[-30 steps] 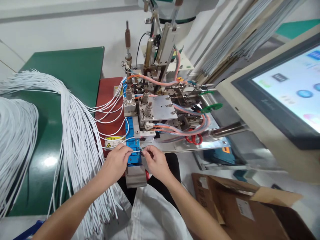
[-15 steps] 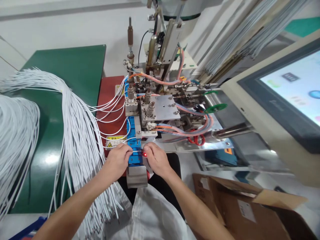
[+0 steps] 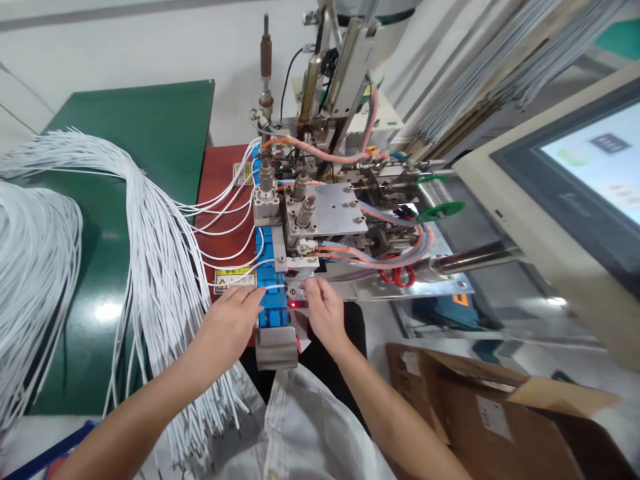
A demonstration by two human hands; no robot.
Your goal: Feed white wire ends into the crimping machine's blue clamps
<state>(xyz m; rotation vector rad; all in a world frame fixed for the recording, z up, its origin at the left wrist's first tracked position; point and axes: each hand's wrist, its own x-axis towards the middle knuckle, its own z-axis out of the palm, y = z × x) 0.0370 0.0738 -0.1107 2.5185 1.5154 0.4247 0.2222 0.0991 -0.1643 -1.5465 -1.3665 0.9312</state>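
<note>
My left hand (image 3: pixel 233 323) is closed at the left edge of the blue fixture row (image 3: pixel 273 317). A white cable (image 3: pixel 275 287) comes out from its fingertips and lies across a blue block. Just right of the row, my right hand (image 3: pixel 324 312) has thumb and fingers pinched together by the cable's end; whatever they hold is too small to make out. A red light (image 3: pixel 293 305) glows between the hands. More white cables run from a large bundle (image 3: pixel 163 280) into blue blocks farther back.
The metal machine (image 3: pixel 325 213) with orange tubes stands behind the hands. A green-flanged spool (image 3: pixel 435 200) and a screen (image 3: pixel 595 153) are to the right. A cardboard box (image 3: pixel 450 400) sits lower right. Another coil of cable (image 3: pixel 35 280) lies on the green table (image 3: pixel 105 360).
Both hands have moved slightly away from me along the blue row, and the red light is now uncovered. My left fingers look straighter. The whole view has shifted a little.
</note>
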